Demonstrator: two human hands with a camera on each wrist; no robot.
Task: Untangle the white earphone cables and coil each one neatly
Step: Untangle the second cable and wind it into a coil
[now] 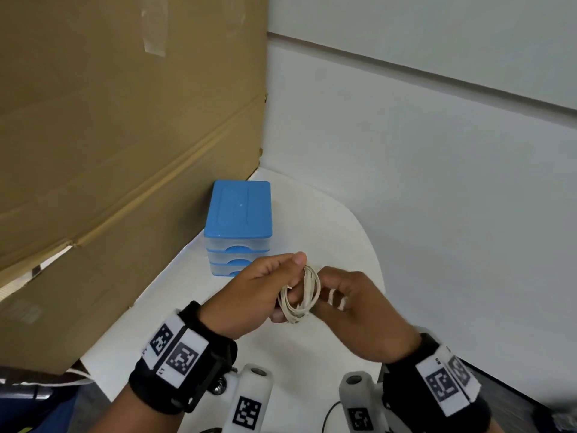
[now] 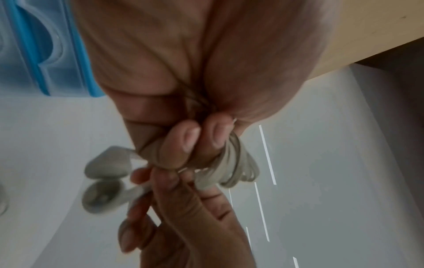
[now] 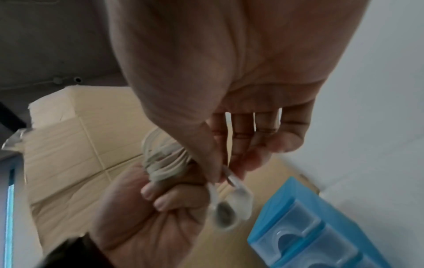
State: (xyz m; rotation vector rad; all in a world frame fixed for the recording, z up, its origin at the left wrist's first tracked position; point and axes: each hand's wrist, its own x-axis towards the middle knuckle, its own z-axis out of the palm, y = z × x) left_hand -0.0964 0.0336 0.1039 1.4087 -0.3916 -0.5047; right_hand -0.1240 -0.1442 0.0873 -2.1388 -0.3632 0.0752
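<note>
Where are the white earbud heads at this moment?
In the right wrist view the white earbud heads dangle below the right hand, whose fingertips pinch their stems, just right of the left hand wrapped in the white cable coil.

Readable text: none in any view.
Wrist bands [image 1: 175,354]: black-and-white square code markers only, on both wrists; no letters or numbers can be read on them.
White handles [image 1: 249,398]: one square code marker on each of the two at the bottom edge of the head view; no words.
Blue drawer box [image 1: 239,210]: plain lid and drawer fronts, no label visible.
Cardboard [image 1: 109,135]: bare brown surface with tape; a faint smudge low on the left is too blurred to read.
</note>
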